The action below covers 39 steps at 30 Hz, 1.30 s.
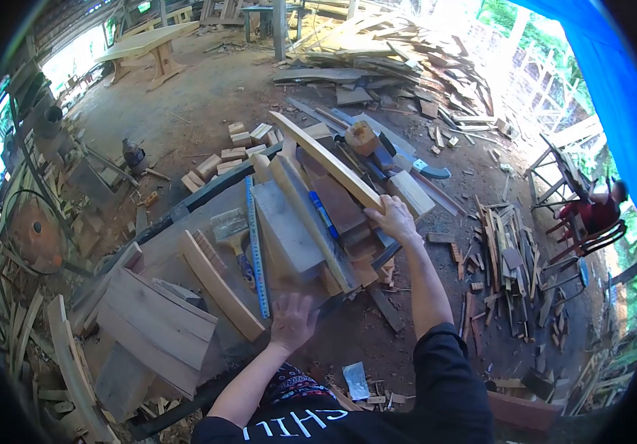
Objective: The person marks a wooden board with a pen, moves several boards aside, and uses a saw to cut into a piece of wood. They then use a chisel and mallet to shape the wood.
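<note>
My right hand (394, 220) is closed around the near end of a long, pale wooden strip (326, 157), which slants away over the workbench. My left hand (294, 320), slightly blurred, lies with fingers spread at the bench's near edge. Just left of it are a blue ruler (255, 251), a wide paintbrush (231, 231) and a curved wooden piece (218, 285). Between the hands, a blue marker (323, 214) rests on a long wooden bar (300, 203), beside a grey wooden block (281, 222). The palm side of both hands is hidden.
Beyond the strip lie a chunky wood block (363, 138) and a tool with a pale blue handle (431, 170). Wide boards (157, 325) cover the bench's left end. Scrap wood (511, 259) litters the floor at right, near a seated person (603, 209). A wooden table (148, 41) stands behind.
</note>
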Each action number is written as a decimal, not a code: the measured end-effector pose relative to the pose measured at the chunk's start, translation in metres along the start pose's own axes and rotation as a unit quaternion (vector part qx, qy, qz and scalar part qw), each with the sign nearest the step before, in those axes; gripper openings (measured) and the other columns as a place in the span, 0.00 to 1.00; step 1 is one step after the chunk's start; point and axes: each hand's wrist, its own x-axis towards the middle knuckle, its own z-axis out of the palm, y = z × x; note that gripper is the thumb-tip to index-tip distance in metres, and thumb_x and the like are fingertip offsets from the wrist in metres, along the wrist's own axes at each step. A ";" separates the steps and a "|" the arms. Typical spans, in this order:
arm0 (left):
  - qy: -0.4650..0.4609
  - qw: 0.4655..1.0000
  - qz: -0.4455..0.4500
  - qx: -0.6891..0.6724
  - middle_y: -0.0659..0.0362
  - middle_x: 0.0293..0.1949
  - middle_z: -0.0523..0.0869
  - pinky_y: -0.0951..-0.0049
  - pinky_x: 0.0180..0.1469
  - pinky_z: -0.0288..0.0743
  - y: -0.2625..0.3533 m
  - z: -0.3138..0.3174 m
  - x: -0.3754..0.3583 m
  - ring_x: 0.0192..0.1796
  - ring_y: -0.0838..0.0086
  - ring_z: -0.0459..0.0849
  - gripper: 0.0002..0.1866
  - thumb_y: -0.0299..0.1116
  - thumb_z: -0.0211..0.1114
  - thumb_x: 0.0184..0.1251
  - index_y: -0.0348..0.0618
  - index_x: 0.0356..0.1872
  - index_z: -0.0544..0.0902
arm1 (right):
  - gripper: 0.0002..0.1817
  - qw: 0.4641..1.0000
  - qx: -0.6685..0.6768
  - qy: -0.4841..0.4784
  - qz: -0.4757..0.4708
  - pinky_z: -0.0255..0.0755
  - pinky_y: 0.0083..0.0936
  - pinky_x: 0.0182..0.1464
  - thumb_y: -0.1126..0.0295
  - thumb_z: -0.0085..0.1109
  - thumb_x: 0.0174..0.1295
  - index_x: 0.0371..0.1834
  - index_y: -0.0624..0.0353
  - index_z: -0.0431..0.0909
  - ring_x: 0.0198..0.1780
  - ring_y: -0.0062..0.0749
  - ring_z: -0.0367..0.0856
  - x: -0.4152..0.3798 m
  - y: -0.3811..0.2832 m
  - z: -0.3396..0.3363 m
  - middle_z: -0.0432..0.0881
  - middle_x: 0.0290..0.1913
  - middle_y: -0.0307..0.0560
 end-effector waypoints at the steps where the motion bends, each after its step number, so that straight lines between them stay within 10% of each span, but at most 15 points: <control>1: 0.008 1.000 0.006 0.003 0.52 0.46 0.74 0.54 0.53 0.66 0.000 0.001 0.000 0.51 0.55 0.72 0.19 0.43 0.66 0.61 0.44 0.47 0.78 | 0.33 1.000 -0.008 0.014 -0.005 0.70 0.48 0.59 0.43 0.63 0.60 0.56 0.59 0.74 0.61 0.50 0.72 -0.006 -0.005 -0.004 0.75 0.56 0.56; 15: 0.028 0.999 0.022 0.009 0.52 0.45 0.77 0.53 0.51 0.68 0.003 0.002 0.000 0.50 0.55 0.74 0.17 0.42 0.65 0.60 0.43 0.46 0.80 | 0.32 0.991 -0.060 0.117 0.012 0.66 0.47 0.53 0.54 0.67 0.57 0.61 0.58 0.69 0.55 0.51 0.70 -0.103 -0.087 0.028 0.72 0.53 0.52; 23: 0.018 0.999 0.015 0.030 0.52 0.45 0.77 0.53 0.51 0.68 0.002 0.003 0.000 0.50 0.55 0.74 0.18 0.44 0.64 0.61 0.44 0.47 0.79 | 0.29 0.994 0.042 0.102 -0.022 0.67 0.51 0.56 0.51 0.60 0.64 0.63 0.57 0.71 0.58 0.54 0.72 -0.043 -0.019 0.002 0.73 0.56 0.56; 29: 0.011 0.999 0.017 0.050 0.52 0.45 0.77 0.54 0.50 0.68 0.001 0.005 -0.002 0.49 0.56 0.74 0.18 0.45 0.64 0.62 0.45 0.47 0.79 | 0.54 0.998 0.020 0.027 0.047 0.62 0.50 0.68 0.35 0.62 0.54 0.75 0.62 0.54 0.69 0.57 0.64 0.030 0.004 0.015 0.66 0.66 0.65; 39: 0.022 0.999 0.015 0.043 0.53 0.45 0.77 0.56 0.50 0.68 0.001 0.003 0.002 0.49 0.58 0.74 0.17 0.44 0.64 0.62 0.45 0.47 0.80 | 0.46 0.999 0.015 -0.018 0.042 0.67 0.44 0.65 0.37 0.65 0.53 0.57 0.74 0.74 0.63 0.62 0.71 0.077 0.000 0.025 0.72 0.60 0.71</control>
